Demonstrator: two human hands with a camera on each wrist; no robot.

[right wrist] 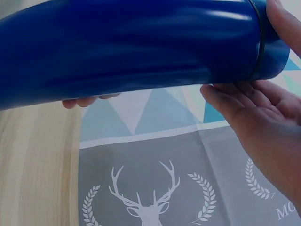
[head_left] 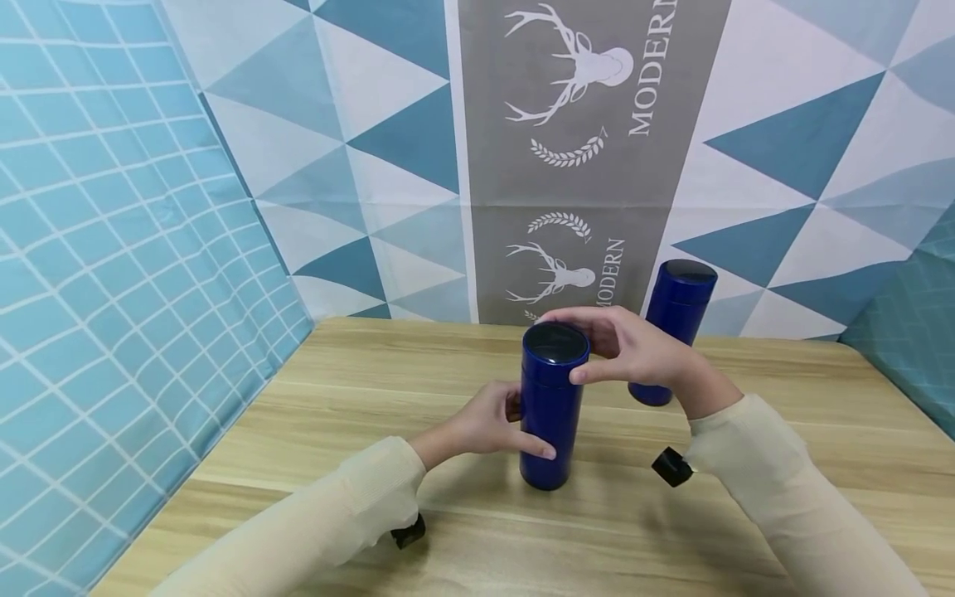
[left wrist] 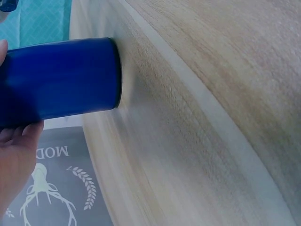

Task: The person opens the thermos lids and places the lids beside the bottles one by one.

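A dark blue cylindrical thermos flask (head_left: 548, 414) with a black-topped lid (head_left: 555, 342) stands upright on the wooden table. The left hand (head_left: 488, 421) grips its body from the left, thumb across the front and the other fingers behind. Up at the lid, the right hand (head_left: 634, 348) holds the flask from the right, its thumb on the near side and fingers round the back. In the right wrist view, a thin seam separates the lid from the blue body (right wrist: 131, 47). The left wrist view shows the flask's base (left wrist: 115, 73) at the tabletop.
A second blue flask (head_left: 679, 303) stands behind the right hand, partly hidden by it. The wooden table (head_left: 358, 365) meets a patterned cloth backdrop (head_left: 567, 182) at the back and blue gridded cloth (head_left: 112, 249) at the left. Black wrist devices (head_left: 673, 467) hang below both sleeves.
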